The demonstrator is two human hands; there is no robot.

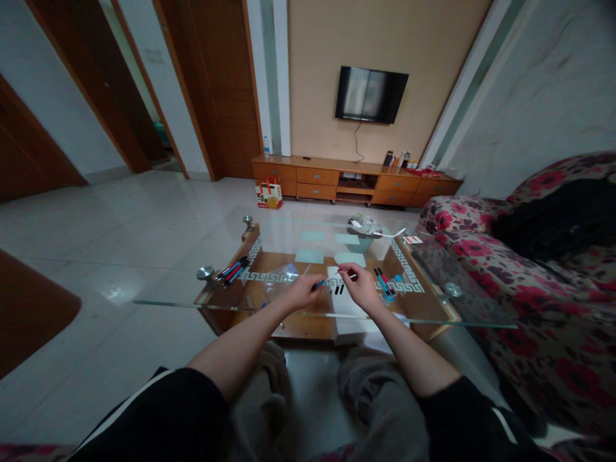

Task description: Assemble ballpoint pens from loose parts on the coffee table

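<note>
Over the near middle of the clear glass desk, the left hand has its grip clenched on a slim blue pen. The right hand pinches a thin dark pen part just beside it. A bunch of red and blue pens lies at the far left, and more pens lie just right of the right hand.

I am sitting in the living room of a home. A flat black television is hanging on the beige wall ahead of me, above a long, low wooden cabinet with drawers. A sofa in red and pink floral fabric is running along my right side, and a glass-topped wooden coffee table is standing before my knees. Pale glossy floor tiles are spreading toward brown wooden doors on the left.
</note>
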